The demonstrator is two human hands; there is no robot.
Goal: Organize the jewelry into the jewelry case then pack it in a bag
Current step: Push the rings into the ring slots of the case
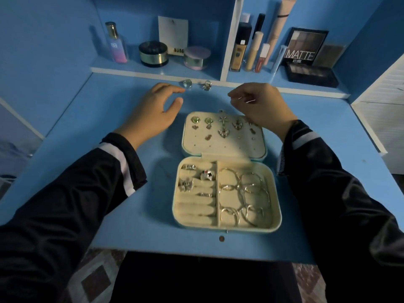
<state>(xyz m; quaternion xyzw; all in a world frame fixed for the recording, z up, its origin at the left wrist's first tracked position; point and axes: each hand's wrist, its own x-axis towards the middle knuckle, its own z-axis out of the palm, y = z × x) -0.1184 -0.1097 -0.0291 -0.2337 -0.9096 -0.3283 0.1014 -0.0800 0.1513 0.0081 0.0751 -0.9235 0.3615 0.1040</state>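
An open cream jewelry case (276, 217) lies on the blue desk. Its lid panel (225, 145) holds several earrings; the bottom tray holds rings on rolls at left and several hoops (242, 193) at right. Two loose rings sit at the desk's back edge: one with a clear stone (187, 83) and a silver one (206, 85). My left hand (156, 110) hovers with relaxed fingers, fingertips just left of the clear-stone ring. My right hand (260, 103) is curled above the lid's far right corner, pinching a thin silver piece, too small to name.
A shelf (153, 72) behind the desk carries a perfume bottle (116, 43), jars, foundation tubes and a MATTE palette (305, 48). A white louvred panel (384, 88) stands at right. The desk's front edge (196, 251) is near my lap.
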